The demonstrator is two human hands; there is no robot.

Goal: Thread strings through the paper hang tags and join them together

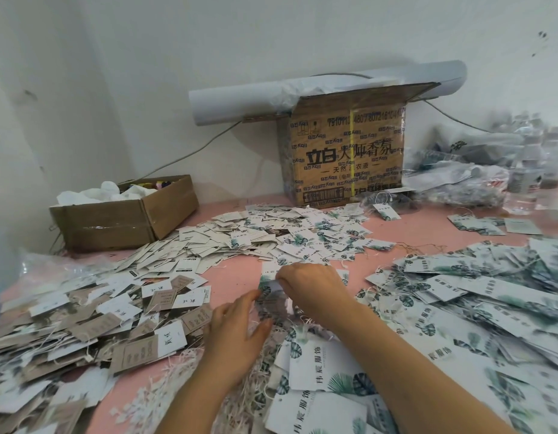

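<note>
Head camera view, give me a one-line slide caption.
Right hand pinches a leaf-print hang tag, left hand beside it, amid tag heaps on a pink table.

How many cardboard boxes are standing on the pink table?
2. A low open box stands at the back left; a taller printed box stands at the back centre. The plastic bags piled at the right may hide others.
</note>
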